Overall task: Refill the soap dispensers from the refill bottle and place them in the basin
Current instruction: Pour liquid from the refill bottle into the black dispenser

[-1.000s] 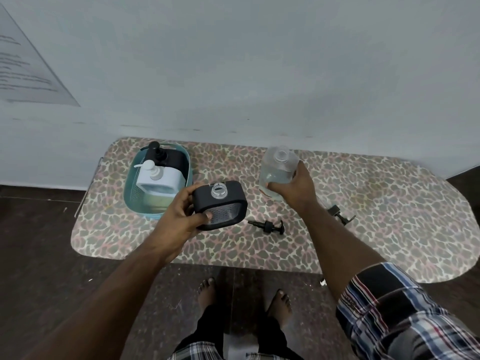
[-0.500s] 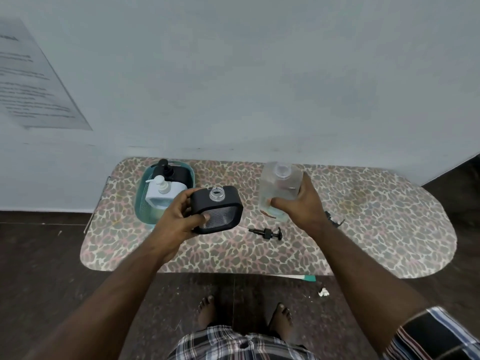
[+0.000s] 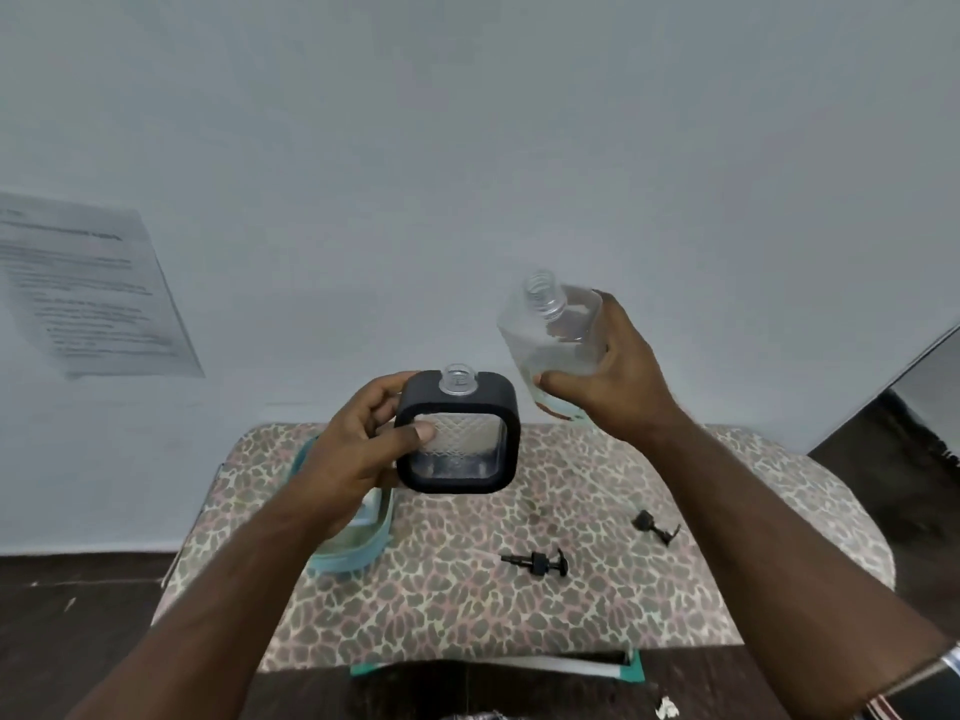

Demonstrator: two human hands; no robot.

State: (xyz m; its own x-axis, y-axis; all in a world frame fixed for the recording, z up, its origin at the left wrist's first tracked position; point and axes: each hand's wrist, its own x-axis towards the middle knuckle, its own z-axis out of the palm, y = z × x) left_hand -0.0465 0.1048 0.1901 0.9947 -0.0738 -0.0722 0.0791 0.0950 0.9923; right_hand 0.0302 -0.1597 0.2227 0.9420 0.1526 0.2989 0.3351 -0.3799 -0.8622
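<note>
Above and upon the table, largest to smallest:

- Table (image 3: 519,605), leopard-print top; far edge hidden behind hands and forearms.
- Basin (image 3: 358,553), teal; mostly hidden by left forearm, contents unreadable.
- Refill bottle (image 3: 550,345), clear, uncapped, tilted; right hand (image 3: 618,376) grips it, lower end covered.
- Soap dispenser (image 3: 460,433), black-framed, open neck, held upright by left hand (image 3: 363,449), thumb on its front panel.
- Two black pump heads (image 3: 537,562) (image 3: 655,527) lying on table, the farther one blurred.
</note>
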